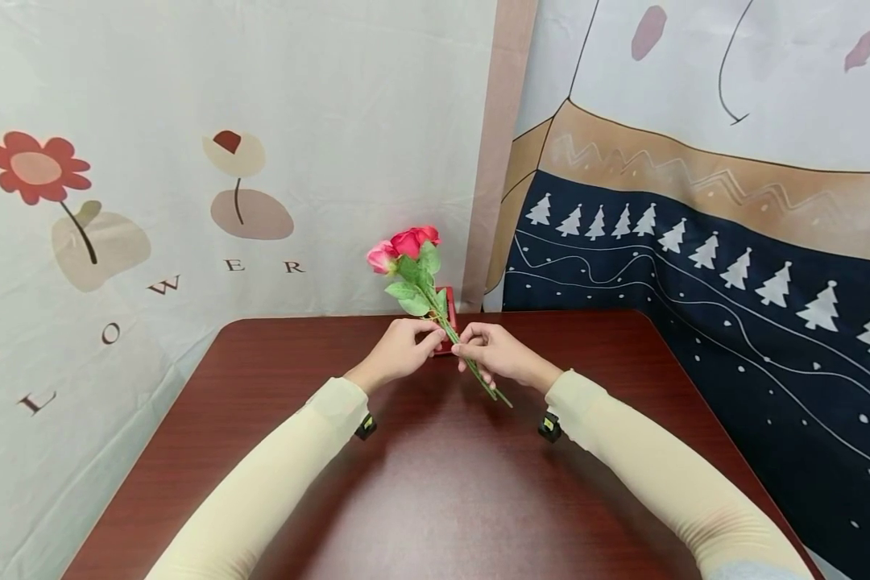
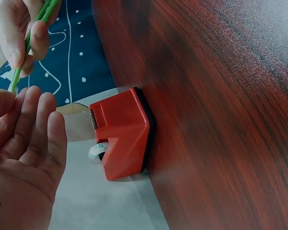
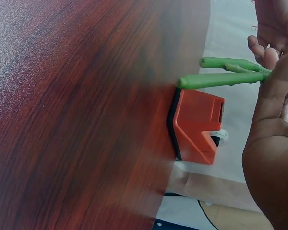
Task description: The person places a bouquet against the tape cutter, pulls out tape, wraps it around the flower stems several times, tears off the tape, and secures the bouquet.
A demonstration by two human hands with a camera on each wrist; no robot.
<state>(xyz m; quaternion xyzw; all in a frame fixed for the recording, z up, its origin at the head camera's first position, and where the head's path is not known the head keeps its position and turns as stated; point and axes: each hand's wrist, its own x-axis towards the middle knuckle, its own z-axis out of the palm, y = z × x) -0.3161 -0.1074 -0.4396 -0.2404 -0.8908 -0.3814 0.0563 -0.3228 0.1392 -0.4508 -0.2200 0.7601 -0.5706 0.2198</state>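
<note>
Between the two hands, a small bunch of red and pink roses (image 1: 415, 242) slants up and to the left, its green stems (image 1: 471, 362) pointing down to the right. The right hand (image 1: 503, 352) pinches the stems around their middle between thumb and fingers. Just above that grip, the left hand (image 1: 403, 348) pinches at the stems with thumb and forefinger, its other fingers extended in the left wrist view. Cut stem ends (image 3: 187, 82) stick out past the right hand. Behind the stems stands a red tape dispenser (image 2: 127, 136) with a clear tape roll (image 2: 97, 152).
The dispenser sits near the far edge of the dark red-brown wooden table (image 1: 449, 483). A pale curtain (image 1: 362, 121) with printed flowers hangs behind it. To the right hangs a navy cloth (image 1: 623, 266) with white trees. Both forearms extend across the table.
</note>
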